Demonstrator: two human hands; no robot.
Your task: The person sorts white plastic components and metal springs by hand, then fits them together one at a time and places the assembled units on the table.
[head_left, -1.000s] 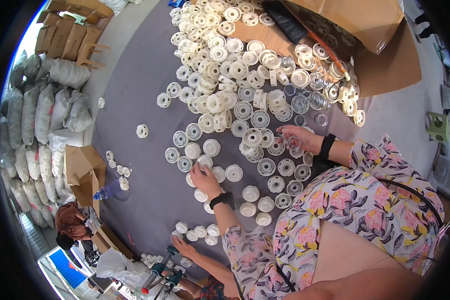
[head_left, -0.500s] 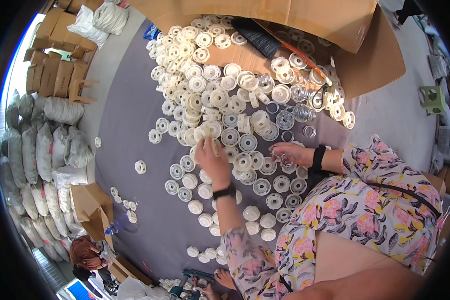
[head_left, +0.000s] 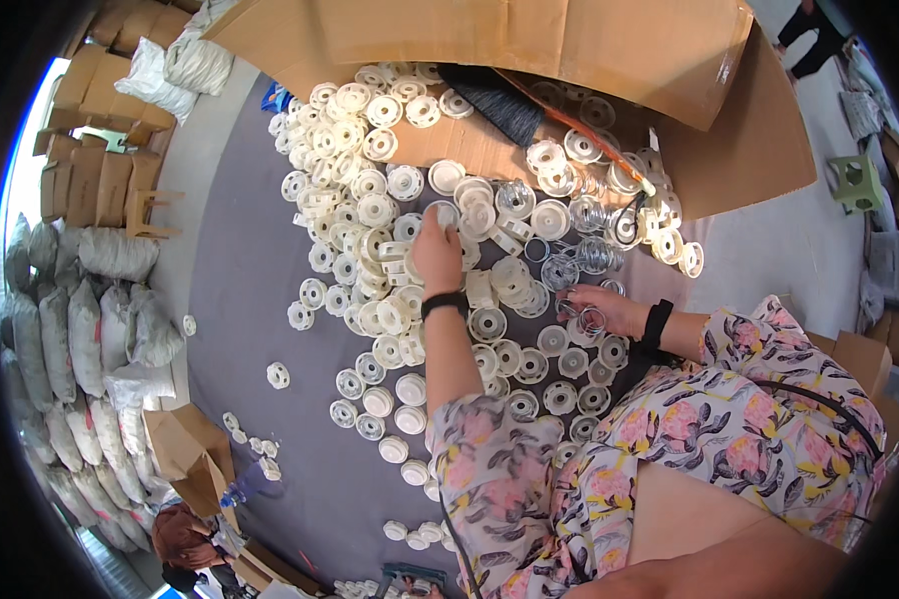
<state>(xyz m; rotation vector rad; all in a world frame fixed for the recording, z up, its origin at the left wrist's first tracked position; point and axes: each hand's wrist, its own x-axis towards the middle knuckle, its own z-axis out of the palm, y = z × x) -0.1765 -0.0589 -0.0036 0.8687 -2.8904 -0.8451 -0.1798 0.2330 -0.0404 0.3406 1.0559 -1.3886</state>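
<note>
A big heap of white plastic discs (head_left: 370, 210) lies spread over the grey floor (head_left: 240, 290). My left hand (head_left: 435, 255) reaches far out over the heap, and its fingertips close on one white disc (head_left: 444, 214). A black band sits on that wrist. My right hand (head_left: 604, 309) rests lower to the right, also with a black wristband. Its fingers curl round a thin shiny metal ring (head_left: 589, 321). More shiny rings (head_left: 584, 250) lie just beyond it. Flowered sleeves cover both arms.
Large flattened cardboard (head_left: 569, 50) lies behind the heap, with a black-bristled brush (head_left: 494, 100) on it. Filled sacks (head_left: 80, 329) and stacked cartons (head_left: 90, 180) line the left side. Another person (head_left: 185, 534) crouches at the lower left. A green stool (head_left: 854, 180) stands at the right.
My left hand has stretched away from me, from the near loose discs up into the heap, and closed on a disc. My right hand stayed by the shiny rings.
</note>
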